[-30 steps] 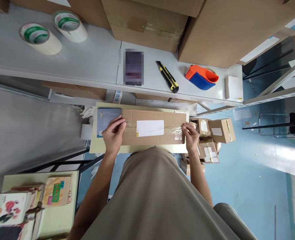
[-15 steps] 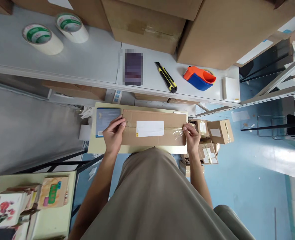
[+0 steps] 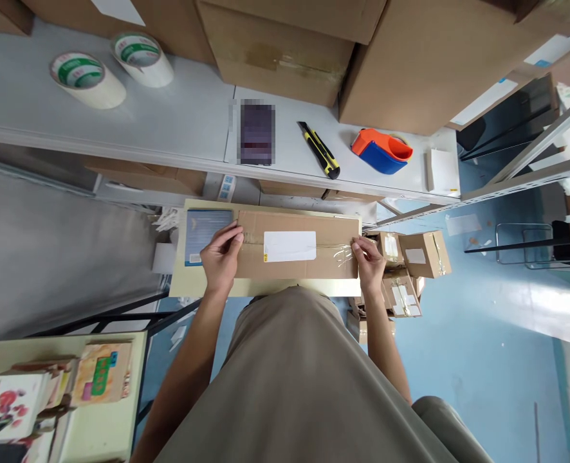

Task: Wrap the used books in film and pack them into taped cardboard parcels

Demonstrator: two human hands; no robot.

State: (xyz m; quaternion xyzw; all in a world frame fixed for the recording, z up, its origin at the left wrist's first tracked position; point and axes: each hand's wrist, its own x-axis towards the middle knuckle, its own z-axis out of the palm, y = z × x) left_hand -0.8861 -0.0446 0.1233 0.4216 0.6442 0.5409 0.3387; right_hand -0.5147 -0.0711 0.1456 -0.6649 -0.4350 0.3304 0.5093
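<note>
A long, flat cardboard box (image 3: 294, 270) lies in front of me over a pale yellow tabletop (image 3: 183, 283). Clear tape runs along its middle, and a white label (image 3: 289, 247) sits at its centre. My left hand (image 3: 222, 256) grips the box's left end between thumb and fingers. At the opposite end, my right hand (image 3: 369, 262) pinches the right edge in the same way. Just beyond my left fingers is a blue printed book or packet (image 3: 208, 231), flat on the tabletop. Whether the box rests on the surface or is slightly raised, I cannot tell.
On the grey shelf (image 3: 169, 122) ahead are two tape rolls (image 3: 89, 83), a pixelated dark item (image 3: 257, 134), a yellow-black utility knife (image 3: 318, 150) and an orange-blue tape dispenser (image 3: 383, 151). Large cartons (image 3: 275, 61) stand behind. Taped parcels (image 3: 403, 283) are piled right; books (image 3: 99, 373) lie lower left.
Both hands keep hold of the box, which has barely moved. The view has shifted slightly, so the shelf items appear a little lower.
</note>
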